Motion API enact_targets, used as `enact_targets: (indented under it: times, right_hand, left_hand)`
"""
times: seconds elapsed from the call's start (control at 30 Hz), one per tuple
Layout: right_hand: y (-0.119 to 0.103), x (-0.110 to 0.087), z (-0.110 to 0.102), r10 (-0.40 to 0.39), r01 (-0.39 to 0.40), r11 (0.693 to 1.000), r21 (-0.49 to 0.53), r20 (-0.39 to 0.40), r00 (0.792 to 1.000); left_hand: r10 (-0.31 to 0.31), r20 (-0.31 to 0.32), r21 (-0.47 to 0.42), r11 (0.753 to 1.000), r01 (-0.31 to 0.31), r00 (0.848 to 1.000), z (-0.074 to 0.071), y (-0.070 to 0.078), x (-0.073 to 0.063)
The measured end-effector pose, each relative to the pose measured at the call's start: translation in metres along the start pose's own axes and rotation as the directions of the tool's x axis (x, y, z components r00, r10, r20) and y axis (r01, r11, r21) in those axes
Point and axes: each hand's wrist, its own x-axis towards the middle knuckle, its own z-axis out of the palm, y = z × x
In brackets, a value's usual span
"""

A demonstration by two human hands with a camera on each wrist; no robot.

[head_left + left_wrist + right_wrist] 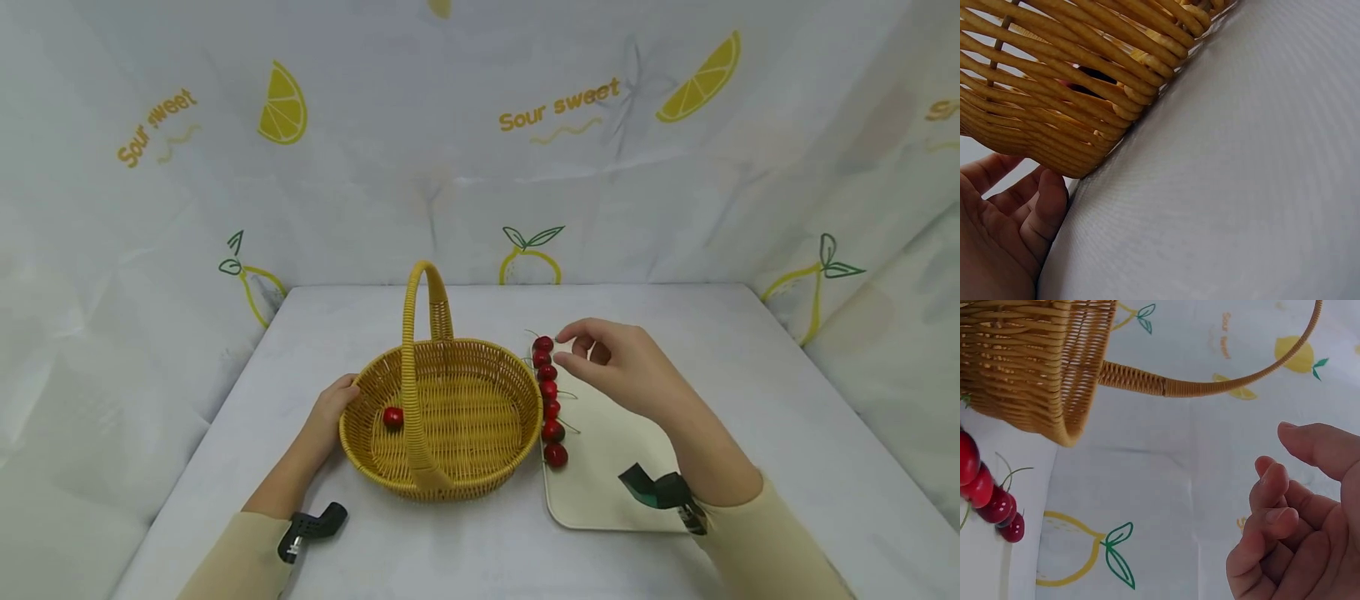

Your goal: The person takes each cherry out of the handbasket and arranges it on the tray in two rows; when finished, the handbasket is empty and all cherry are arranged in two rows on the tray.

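A yellow wicker basket (480, 425) with a tall arched handle stands left of the tray, with one red cherry (393, 418) inside. My left hand (327, 417) grips its left rim; in the left wrist view the fingers (1052, 200) bend against the woven wall, their far ends hidden behind it. Several cherries (548, 390), some with stems, form a row along the left edge of a cream tray (622, 492). Over the far end of this row hovers my right hand (622, 367), thumb and forefinger apart. Nothing is between them in the right wrist view.
A white cloth covers the table (465, 558). Behind it hangs a white backdrop (420, 158) printed with lemons and lettering. The arched handle (410, 367) rises high over the basket's left part. A black strap-on camera (318, 525) sits on each wrist.
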Motion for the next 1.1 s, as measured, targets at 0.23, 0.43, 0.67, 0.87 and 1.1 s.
enact_targets:
  times: [0.23, 0.43, 0.67, 0.87, 1.1]
  right_hand:
    - [-0.024, 0.034, 0.008, -0.024, 0.022, 0.996, 0.088, 0.027, 0.999]
    - [-0.039, 0.057, 0.020, -0.062, 0.053, 0.990, 0.131, 0.062, 0.996]
    - [-0.051, 0.082, 0.038, -0.108, 0.086, 0.982, 0.169, 0.126, 0.986]
    - [-0.058, 0.099, 0.057, -0.154, 0.114, 0.973, 0.202, 0.197, 0.968]
    - [-0.068, 0.113, 0.079, -0.190, 0.133, 0.967, 0.218, 0.264, 0.946]
  left_hand:
    - [-0.011, -0.007, -0.002, 1.000, 0.011, 1.000, 0.000, -0.001, -0.002]
    - [-0.036, 0.003, 0.007, 0.999, 0.036, 0.999, 0.000, 0.002, -0.002]
    - [-0.016, 0.005, 0.020, 1.000, 0.016, 1.000, 0.000, 0.001, 0.002]
    - [-0.004, 0.000, 0.025, 1.000, 0.004, 1.000, 0.001, 0.001, 0.001]
    - [0.004, 0.002, 0.009, 1.000, -0.004, 1.000, 0.000, 0.002, 0.000]
